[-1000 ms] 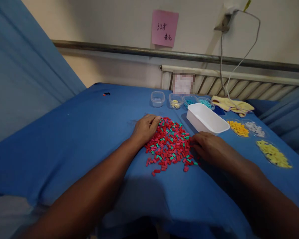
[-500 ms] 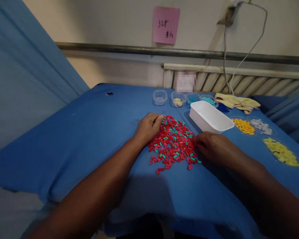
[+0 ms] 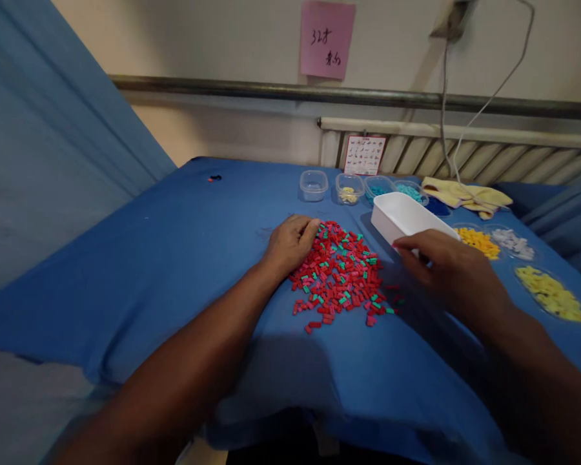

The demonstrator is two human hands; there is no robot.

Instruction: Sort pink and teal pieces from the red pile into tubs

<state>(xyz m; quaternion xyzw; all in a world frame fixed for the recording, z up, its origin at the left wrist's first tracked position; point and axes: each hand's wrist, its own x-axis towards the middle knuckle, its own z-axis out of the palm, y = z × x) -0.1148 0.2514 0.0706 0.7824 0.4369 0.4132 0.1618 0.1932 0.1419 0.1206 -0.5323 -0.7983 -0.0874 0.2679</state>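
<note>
A heap of small red and teal pieces [image 3: 341, 271] lies on the blue cloth [image 3: 174, 258] in front of me. My left hand [image 3: 290, 242] rests flat against the heap's left edge, its fingers stretched onto the pieces. Raised off the cloth, my right hand [image 3: 448, 268] hovers at the near corner of a white rectangular tray [image 3: 399, 213], to the right of the heap. Its fingertips are pinched together, and what they hold is too small to make out.
Small clear tubs stand at the back: an empty one [image 3: 314, 185], one with pale pieces [image 3: 348, 190], and blue ones [image 3: 409, 192]. Orange [image 3: 477, 240], grey [image 3: 512, 240] and yellow [image 3: 552, 294] piles lie to the right. A yellow cloth [image 3: 465, 194] and a hanging cable [image 3: 448, 97] are behind them.
My right hand has lifted from the heap's right edge and moved up and right to the white tray. My left hand has stayed on the heap.
</note>
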